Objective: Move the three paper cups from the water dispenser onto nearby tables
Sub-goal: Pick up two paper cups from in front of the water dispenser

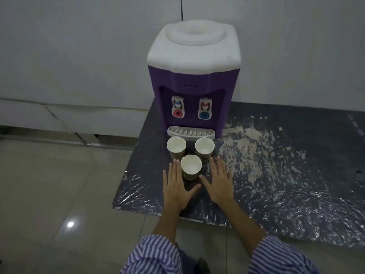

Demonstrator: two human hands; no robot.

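Note:
A purple water dispenser (192,91) with a white top stands on a dark plastic-wrapped surface (276,175). Three white paper cups stand upright in front of its drip tray: one at the back left (176,145), one at the back right (204,147), one nearest me (191,166). My left hand (176,187) lies flat and open just left of the nearest cup. My right hand (218,181) lies flat and open just right of it. Neither hand holds anything.
The dark surface has whitish smears (248,147) to the right of the dispenser. Its left edge (126,175) drops to a tiled floor (59,194). A white wall stands behind. Striped sleeves (154,254) cover my forearms.

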